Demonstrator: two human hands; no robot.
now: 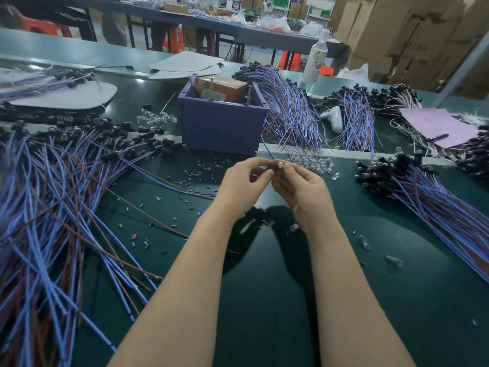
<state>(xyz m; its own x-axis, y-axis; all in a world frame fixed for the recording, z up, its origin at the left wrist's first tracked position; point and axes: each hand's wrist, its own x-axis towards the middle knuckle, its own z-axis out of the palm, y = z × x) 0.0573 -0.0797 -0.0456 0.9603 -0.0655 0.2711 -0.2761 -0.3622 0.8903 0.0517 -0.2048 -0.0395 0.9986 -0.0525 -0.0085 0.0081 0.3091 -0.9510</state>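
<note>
Two hands meet in mid-air over the green table (pixel 277 300), a little in front of a purple bin (pixel 222 125). The left hand (pixel 244 184) has its fingers curled and pinches a small black holder (pixel 275 167) between thumb and forefinger. The right hand (pixel 300 185) pinches the same holder from the other side, thumb tip on top, so the grip of both is narrow and closed on that one piece. A blue wire (pixel 266 147) rises from the holder and bends away toward the near right corner of the bin. What exactly the fingertips do to the holder cannot be told, since they cover most of it.

Just beyond the right hand lies a small pile of clear bulbs (pixel 313 162), and a few more loose ones lie on the table to the right of the right forearm. Short cut bits of insulation (pixel 195 177) are scattered to the left of the hands. A wide heap of blue and brown wires (pixel 53 207) with black ends covers the left side of the table, and a tidier bundle (pixel 436 205) fans out at the right. A brown box (pixel 221 88) stands inside the bin. Behind it lie more wire bundles, with a white controller (pixel 332 116) among them, a pink sheet (pixel 434 123) with a pen (pixel 438 137) on it, and a bottle (pixel 316 59) standing upright
</note>
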